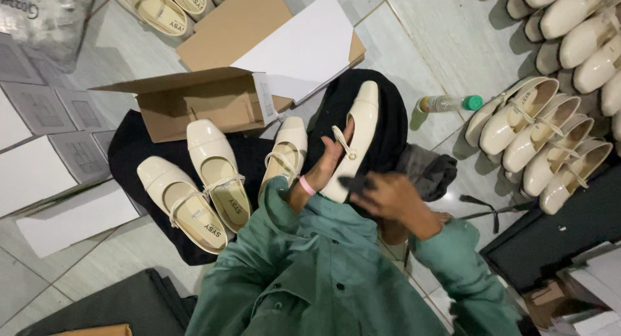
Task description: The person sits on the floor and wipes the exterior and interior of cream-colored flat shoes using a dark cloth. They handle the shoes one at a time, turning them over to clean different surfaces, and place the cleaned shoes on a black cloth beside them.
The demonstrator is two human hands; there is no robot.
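Observation:
My left hand (328,160) holds a cream strap shoe (359,126) upright, fingers tucked inside it by the strap. My right hand (387,197) grips a small dark cloth (356,183) pressed against the heel end of that shoe. A pink band sits on my left wrist. Both arms wear green sleeves. Three more cream shoes lie on a black cloth (139,148) to my left: one (183,205), another (218,173), and a third (284,153) just beside my left wrist.
An open cardboard box (200,103) lies behind the shoes, with flat cardboard and white paper (304,48) beyond it. A row of cream shoes (546,139) stands at right. A plastic bottle with a green cap (449,104) lies on the tiled floor. White boxes (39,161) sit at left.

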